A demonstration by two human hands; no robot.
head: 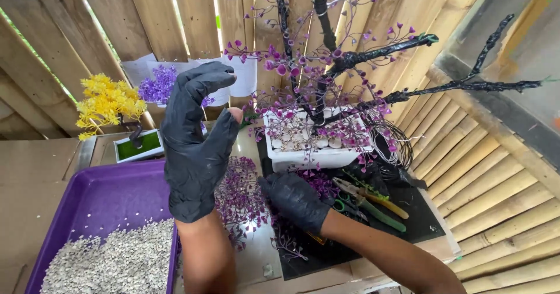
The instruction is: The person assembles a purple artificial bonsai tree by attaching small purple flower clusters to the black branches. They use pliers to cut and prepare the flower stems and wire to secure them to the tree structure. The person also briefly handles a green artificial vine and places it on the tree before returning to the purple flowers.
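My left hand [195, 139], in a black glove, is raised upright above the table with fingers curled apart and nothing in it. My right hand [294, 199], also black-gloved, rests closed on loose purple bead sprigs [239, 198] lying on the table. Just beyond stands an artificial tree [326, 60] with black wrapped branches and purple bead leaves. It is set in a white rectangular pot [303, 157] filled with pale pebbles. Whether the right hand grips a sprig is hidden by its fingers.
A purple tray [111, 192] holding pale gravel [116, 262] sits at the left. Pliers and cutters [373, 203] lie on a black mat right of my hand, beside a wire coil [394, 139]. Small yellow [105, 101] and purple [160, 84] trees stand at the back. Bamboo walls enclose the spot.
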